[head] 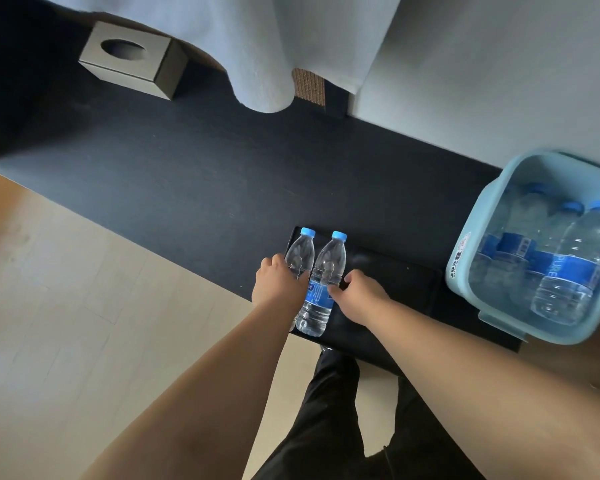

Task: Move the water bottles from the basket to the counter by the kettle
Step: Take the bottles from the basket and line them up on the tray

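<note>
A black counter (187,161) runs slantwise in front of me, backed by a plain grey wall (482,64). A pale curtain (250,46) hangs down over its far edge, near a grey tissue box (132,58). Below me lies pale wood-plank floor (66,289), softly lit.

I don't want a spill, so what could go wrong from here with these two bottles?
1. The left bottle and the right bottle stand side by side at the tray's near corner, by the counter edge; a jerky release by the left hand or right hand could tip one to the floor.
2. The basket sits close to that edge too; reaching in might nudge it off.
</note>
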Motion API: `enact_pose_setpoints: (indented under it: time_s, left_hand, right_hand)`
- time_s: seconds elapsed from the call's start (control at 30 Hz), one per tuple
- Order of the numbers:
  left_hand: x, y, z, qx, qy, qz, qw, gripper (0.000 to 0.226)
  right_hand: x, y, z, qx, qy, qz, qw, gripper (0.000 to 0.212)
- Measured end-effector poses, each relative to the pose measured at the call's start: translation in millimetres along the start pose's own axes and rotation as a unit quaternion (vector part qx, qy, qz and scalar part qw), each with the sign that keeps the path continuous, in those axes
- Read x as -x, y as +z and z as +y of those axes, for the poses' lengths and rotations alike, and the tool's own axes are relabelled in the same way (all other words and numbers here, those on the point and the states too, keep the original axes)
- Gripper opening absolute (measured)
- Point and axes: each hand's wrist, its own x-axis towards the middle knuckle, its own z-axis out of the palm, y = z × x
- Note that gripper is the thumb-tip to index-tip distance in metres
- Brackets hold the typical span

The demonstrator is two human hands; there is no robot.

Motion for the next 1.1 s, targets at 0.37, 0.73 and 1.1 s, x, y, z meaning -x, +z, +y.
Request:
enact_pose_setpoints:
  time_s: [0.37,0.73,1.1]
  left_hand:
    - [40,-60,33,-0.053,0.071,-0.033,0.995,0.038]
    - [72,-67,137,-0.116,0.16,-0.097,0.975,0.055]
    - [107,-28,243,-0.217,0.268,-0.11,0.932,0.044]
  right_hand:
    - [58,-85,40,0.122,-0.04,0.045,0.991,0.06]
    - [104,-167,99,0.103,-0.053,0.102,0.988,0.056]
    - [122,-225,208,0.131,-0.006,0.113,0.985,0.06]
